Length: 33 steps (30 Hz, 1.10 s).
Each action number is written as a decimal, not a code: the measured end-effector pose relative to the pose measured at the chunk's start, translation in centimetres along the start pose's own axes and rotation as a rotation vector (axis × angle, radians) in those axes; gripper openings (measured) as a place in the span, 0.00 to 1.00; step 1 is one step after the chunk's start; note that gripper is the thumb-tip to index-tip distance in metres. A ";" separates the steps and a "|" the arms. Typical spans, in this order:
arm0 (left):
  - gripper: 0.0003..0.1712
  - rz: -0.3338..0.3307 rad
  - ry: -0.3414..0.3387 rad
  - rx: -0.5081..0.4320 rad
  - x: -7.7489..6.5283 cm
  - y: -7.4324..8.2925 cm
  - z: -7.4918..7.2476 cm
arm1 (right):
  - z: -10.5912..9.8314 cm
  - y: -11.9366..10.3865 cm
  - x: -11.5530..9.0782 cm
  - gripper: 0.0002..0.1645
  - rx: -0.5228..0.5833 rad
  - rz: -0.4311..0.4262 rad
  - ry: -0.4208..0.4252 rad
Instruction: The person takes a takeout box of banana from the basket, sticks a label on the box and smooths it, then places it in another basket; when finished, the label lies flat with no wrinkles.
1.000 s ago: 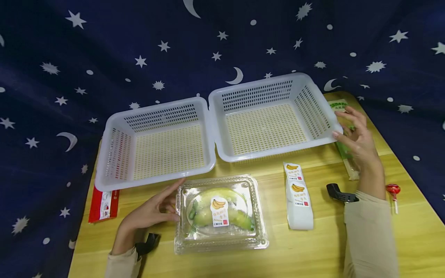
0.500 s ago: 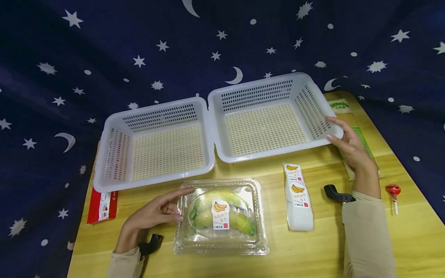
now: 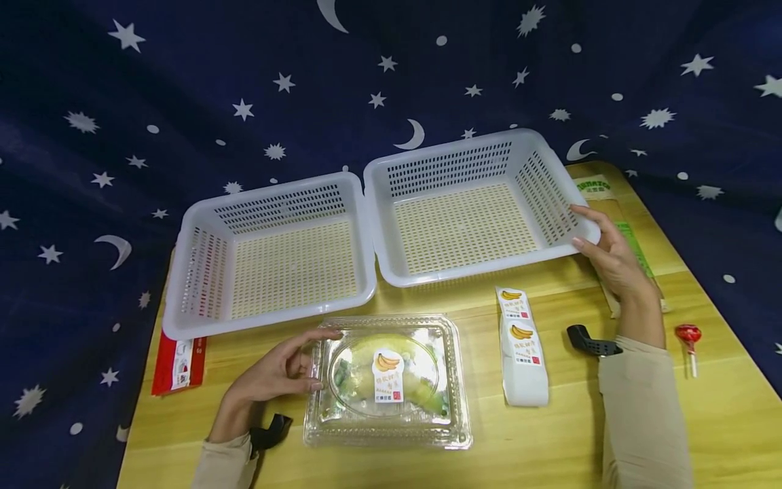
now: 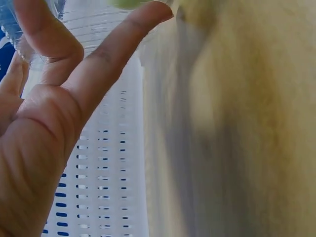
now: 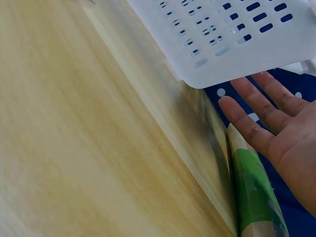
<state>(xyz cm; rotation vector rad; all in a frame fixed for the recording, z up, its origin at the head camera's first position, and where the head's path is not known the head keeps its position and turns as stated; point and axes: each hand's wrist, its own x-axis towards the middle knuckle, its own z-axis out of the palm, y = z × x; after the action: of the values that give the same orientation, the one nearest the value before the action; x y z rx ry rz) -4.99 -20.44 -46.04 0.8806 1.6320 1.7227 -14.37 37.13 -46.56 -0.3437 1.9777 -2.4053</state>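
Note:
In the head view my left hand (image 3: 269, 377) rests at the left side of a clear plastic clamshell box (image 3: 391, 435) holding bananas under a banana label (image 3: 387, 377). Its index fingertip touches the lid's far left corner and the thumb the left edge; the left wrist view shows the left hand (image 4: 44, 103) beside clear plastic. At the near right corner of the right white plastic basket (image 3: 482, 268), my right hand (image 3: 620, 265) grips the rim with thumb and index finger. Other fingers of the right hand (image 5: 276, 116) extend outside the basket wall in the right wrist view.
The left white basket (image 3: 275, 319) adjoins the right one. A red packet (image 3: 179, 363) lies partly under it. A strip of banana stickers (image 3: 522, 346) lies right of the box. At the right are a green-and-beige bag (image 3: 632, 241) and a red lollipop (image 3: 689, 336).
My right hand has moved left, from beside the bag onto the basket rim. The left index finger has shifted from near the left basket onto the box, which slid slightly toward me.

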 end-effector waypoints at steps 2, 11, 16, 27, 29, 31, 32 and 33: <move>0.45 0.015 0.006 0.000 0.1 -0.2 0.0 | 0.0 0.0 0.0 0.34 0.001 -0.002 0.000; 0.48 0.108 -0.030 -0.024 0.4 -0.1 0.9 | -0.1 -0.1 -0.1 0.35 -0.001 -0.005 -0.004; 0.51 0.181 -0.072 -0.014 1.0 1.6 1.8 | 0.0 -0.1 -0.1 0.34 -0.004 0.000 -0.004; 0.54 0.308 -0.103 0.025 3.9 6.7 1.2 | -0.1 0.1 0.0 0.33 -0.007 0.017 0.004; 0.54 0.336 -0.114 0.025 4.6 7.6 0.5 | -0.1 0.1 0.0 0.33 -0.009 0.018 0.004; 0.53 0.350 -0.115 0.037 5.4 8.5 -0.2 | -0.2 0.1 -0.1 0.33 -0.008 0.015 0.001; 0.52 0.350 -0.109 0.047 5.9 9.0 -0.6 | -0.2 0.1 -0.1 0.33 -0.008 0.012 0.000; 0.51 0.345 -0.100 0.056 6.5 9.4 -1.1 | -0.3 0.1 -0.1 0.33 -0.009 0.009 -0.003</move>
<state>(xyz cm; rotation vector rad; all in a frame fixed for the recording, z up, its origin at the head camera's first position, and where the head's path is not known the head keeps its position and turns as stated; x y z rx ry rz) -9.56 -16.51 -36.32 1.3168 1.5358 1.8291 -14.28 37.38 -46.73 -0.3376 1.9848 -2.3903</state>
